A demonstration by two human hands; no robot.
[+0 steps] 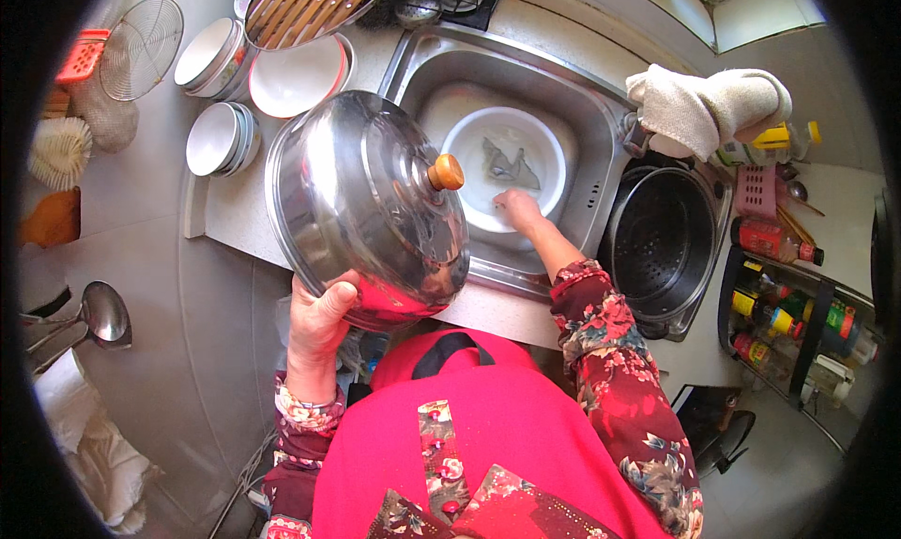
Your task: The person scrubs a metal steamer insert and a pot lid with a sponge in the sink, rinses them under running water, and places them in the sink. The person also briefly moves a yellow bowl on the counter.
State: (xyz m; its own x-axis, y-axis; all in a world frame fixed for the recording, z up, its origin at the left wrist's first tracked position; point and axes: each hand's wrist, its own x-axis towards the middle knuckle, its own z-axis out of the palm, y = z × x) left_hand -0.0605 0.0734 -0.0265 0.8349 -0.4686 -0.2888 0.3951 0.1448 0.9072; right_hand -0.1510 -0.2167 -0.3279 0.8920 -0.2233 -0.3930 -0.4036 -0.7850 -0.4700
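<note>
My left hand (320, 313) grips the rim of a large domed stainless-steel pot lid (352, 194), thumb on the outside. The lid is tilted on edge, and its round wooden knob (447, 173) points right towards the sink. My right hand (519, 209) reaches into a white round basin (457, 127) standing in the steel sink (595, 218). A thin greyish cloth (508, 164) lies in the basin's water, just beyond my right fingertips. The fingers are partly hidden, so whether they hold anything is unclear.
Stacked bowls (222, 137) and a slatted wooden rack (310, 7) stand left of the sink. A cloth-wrapped faucet (704, 109) juts over its right side. A dark perforated pot (662, 240) sits at right, near a bottle rack (795, 328). A wire strainer (142, 48) hangs on the left wall.
</note>
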